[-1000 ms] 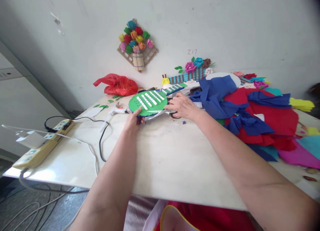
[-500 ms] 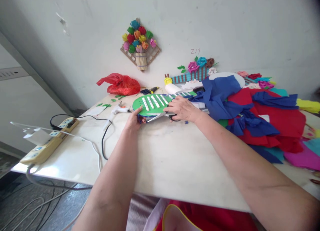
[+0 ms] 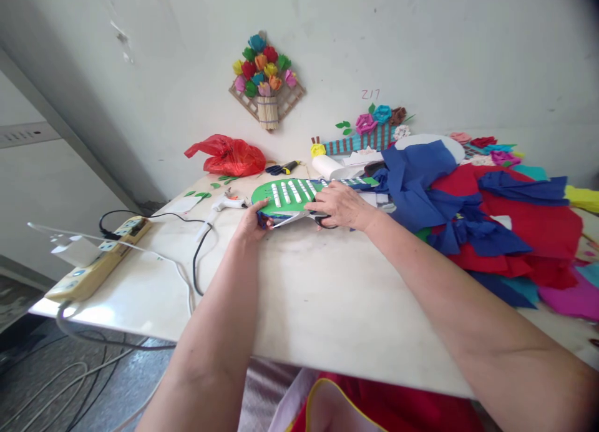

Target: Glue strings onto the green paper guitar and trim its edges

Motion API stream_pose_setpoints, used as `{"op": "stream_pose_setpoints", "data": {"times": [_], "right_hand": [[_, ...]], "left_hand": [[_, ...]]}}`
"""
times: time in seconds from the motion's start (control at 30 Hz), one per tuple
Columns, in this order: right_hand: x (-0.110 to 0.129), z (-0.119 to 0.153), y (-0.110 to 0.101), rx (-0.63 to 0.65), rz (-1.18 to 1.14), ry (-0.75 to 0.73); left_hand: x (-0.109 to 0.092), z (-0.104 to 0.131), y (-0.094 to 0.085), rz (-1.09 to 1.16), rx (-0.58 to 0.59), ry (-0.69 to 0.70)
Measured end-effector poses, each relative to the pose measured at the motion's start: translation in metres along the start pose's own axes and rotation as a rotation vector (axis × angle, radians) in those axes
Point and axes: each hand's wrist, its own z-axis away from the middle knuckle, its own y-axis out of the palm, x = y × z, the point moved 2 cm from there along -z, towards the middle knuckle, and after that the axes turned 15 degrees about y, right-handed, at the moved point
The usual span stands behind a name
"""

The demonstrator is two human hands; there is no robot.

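A green guitar-shaped craft piece (image 3: 269,208) with rows of white strips on top and a blue edge lies over the table, its narrow end to the right. My left hand (image 3: 255,221) is closed on its rounded left end, thumb on top and fingers beneath. In my right hand (image 3: 339,207) is a pair of scissors (image 3: 292,220), blades pointing left along the near edge of the piece. The right fingertips also rest on the green top. The scissors' dark handle is partly hidden by the hand.
Blue crepe paper (image 3: 414,182) and red paper (image 3: 538,210) heap on the right. A glue gun (image 3: 229,203), a power strip (image 3: 98,257) with cables and another pair of scissors (image 3: 281,168) lie to the left and behind. A red plastic bag (image 3: 234,157) sits by the wall.
The view has shifted slightly. The craft piece is tilted a little differently, its narrow end showing more. Both hands keep their holds, and the scissors stay along the near edge.
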Motion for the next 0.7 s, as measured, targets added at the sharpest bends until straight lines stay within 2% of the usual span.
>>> {"op": "stream_pose_setpoints", "data": {"times": [0.23, 0.7], "right_hand": [[0.003, -0.002, -0.002, 0.039, 0.003, 0.012], [0.011, -0.005, -0.008, 0.031, 0.022, 0.011]], "left_hand": [[-0.001, 0.0, -0.001, -0.019, -0.014, -0.043], [-0.002, 0.0, 0.0, -0.008, 0.001, -0.066]]}}
